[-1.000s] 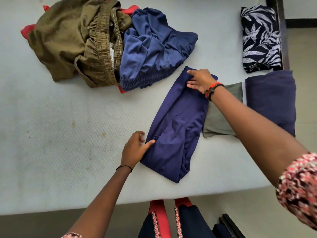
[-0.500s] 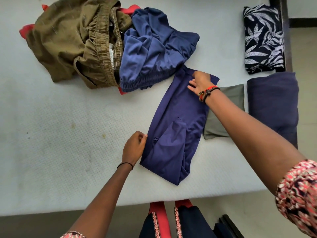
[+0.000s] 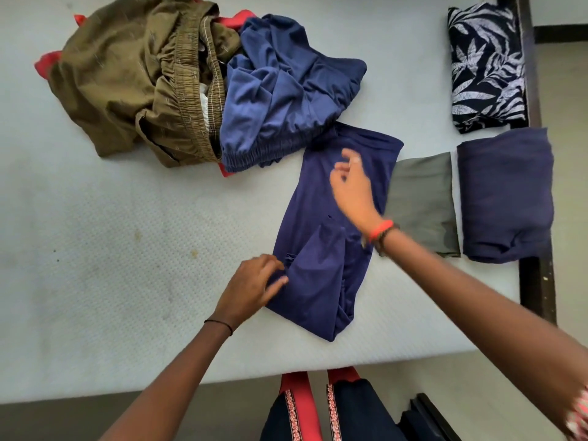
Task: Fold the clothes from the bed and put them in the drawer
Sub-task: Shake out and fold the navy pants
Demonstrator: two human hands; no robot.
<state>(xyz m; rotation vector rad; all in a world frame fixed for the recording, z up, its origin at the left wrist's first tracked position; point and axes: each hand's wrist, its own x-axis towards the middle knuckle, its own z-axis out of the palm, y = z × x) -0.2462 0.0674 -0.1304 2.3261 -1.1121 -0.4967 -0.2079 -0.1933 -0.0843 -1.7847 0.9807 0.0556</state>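
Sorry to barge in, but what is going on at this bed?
A person is folding a navy garment laid on the mattress. The left hand is at its near left edge, though blur hides whether it grips; the right hand hovers over the upper part, holding nothing. Folded to the right lie a grey piece, a dark blue piece and a leaf-print piece. An olive garment and blue shorts wait in a heap, unfolded.

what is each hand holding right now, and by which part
The left hand pinches the dark blue garment at its left edge, near the lower end. The right hand, blurred above it, appears to hold nothing.
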